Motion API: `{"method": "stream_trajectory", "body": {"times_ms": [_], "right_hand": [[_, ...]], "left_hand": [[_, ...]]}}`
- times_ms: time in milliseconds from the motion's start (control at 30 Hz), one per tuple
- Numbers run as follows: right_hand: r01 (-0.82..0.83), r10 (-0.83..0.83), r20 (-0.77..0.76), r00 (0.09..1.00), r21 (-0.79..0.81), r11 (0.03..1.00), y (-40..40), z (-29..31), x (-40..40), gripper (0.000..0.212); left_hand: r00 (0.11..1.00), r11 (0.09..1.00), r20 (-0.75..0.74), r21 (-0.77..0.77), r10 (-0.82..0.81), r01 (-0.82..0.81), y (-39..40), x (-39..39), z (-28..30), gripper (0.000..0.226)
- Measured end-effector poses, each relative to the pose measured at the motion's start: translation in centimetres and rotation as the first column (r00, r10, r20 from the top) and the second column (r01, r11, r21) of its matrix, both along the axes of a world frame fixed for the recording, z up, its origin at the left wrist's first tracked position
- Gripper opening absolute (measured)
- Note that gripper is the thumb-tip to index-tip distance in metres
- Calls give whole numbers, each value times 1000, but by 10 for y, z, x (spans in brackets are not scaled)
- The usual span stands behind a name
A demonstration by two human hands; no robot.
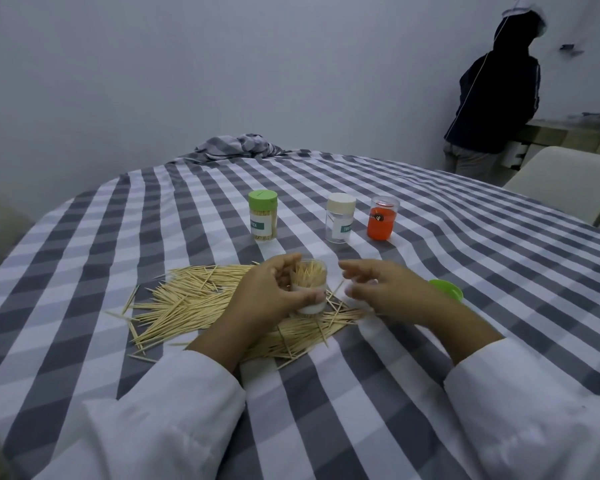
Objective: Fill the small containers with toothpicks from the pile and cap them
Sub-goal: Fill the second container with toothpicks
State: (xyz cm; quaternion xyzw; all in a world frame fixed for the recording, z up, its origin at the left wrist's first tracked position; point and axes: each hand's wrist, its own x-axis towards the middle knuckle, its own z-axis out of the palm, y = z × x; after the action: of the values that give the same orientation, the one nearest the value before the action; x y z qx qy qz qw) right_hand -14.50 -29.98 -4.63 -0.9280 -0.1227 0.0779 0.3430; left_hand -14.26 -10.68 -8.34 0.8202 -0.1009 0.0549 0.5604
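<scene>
Hundreds of thin pointed wooden toothpicks point(201, 306), cylindrical clear container point(309, 285).

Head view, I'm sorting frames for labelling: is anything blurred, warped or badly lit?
Head view: the right hand is smeared by motion; the left hand and the container it grips are softer than the sharp toothpick pile; the wide-angle lens bows the checked tablecloth's stripes; the light is dim, flat and bluish, with weak shadows and no glare.

Grey-and-white checked cloth point(430, 271) on worktop; pale tan toothpicks point(187, 299); green-capped jar point(263, 215), cream-capped jar point(340, 217), orange jar point(381, 218), loose green cap point(447, 289); white sleeves point(174, 410).
</scene>
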Motion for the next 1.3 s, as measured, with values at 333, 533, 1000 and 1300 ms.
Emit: {"method": "stream_trajectory", "body": {"times_ms": [333,533,1000,1300], "right_hand": [[-39,6,-62,998,-545,838,-8,-4,5,41],[-15,27,31,999,-335,942,3,-6,0,43],[-199,274,71,959,-520,831,36,-13,-16,37],[-48,135,77,988,-675,736,40,-20,-4,27]], "left_hand": [[997,996,-5,-46,72,-72,7,5,1,82],[996,996,1,-30,87,-87,8,6,0,83],[995,994,-7,-37,102,-102,12,8,-1,85],[995,995,-8,-19,98,-98,11,9,-1,84]]}}
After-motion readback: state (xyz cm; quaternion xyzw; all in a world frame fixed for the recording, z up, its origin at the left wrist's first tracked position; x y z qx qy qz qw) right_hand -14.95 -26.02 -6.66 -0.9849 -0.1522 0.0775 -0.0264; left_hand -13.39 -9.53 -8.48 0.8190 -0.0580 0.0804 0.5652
